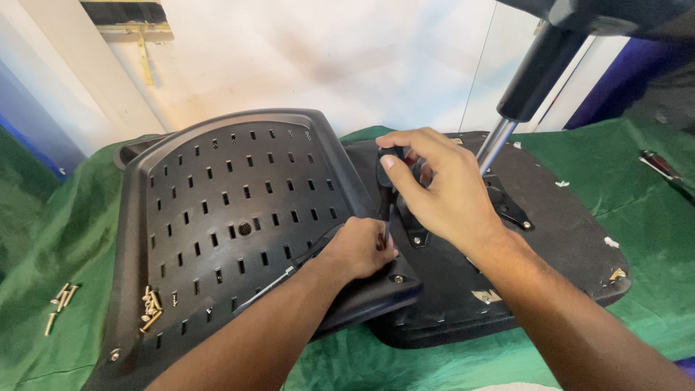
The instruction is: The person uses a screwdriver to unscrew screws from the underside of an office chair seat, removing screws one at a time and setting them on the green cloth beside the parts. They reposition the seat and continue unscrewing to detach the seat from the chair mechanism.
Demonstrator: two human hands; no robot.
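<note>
A: Where are the person's hands?

B: Both work at the joint between the black perforated chair backrest [224, 210] and the upturned seat base [550, 239], which lie on a green cloth [651, 224]. The right hand [434, 185] is closed around the black handle of a screwdriver [389, 170], thumb on top, fingers wrapped; the shaft points down toward the seam

A: And the other one?

B: The left hand [358, 250] is curled into a loose fist, pressed on the lower edge of the backrest right beside the screwdriver's tip. Whether it pinches anything small cannot be told, as the fingers hide it

A: What sits around them?

B: A metal mounting plate [507, 206] is fixed to the seat base just right of the right hand, and a gas-lift cylinder [532, 80] rises from it, chrome rod below, black tube above. One screw head [398, 279] shows in the backrest bracket near the left hand

A: Any loose hardware?

B: A small heap of brass-coloured screws [150, 308] rests on the backrest's lower left, and a few more screws [59, 300] lie on the cloth at far left. Another tool [662, 168] lies on the cloth at far right, well apart
</note>
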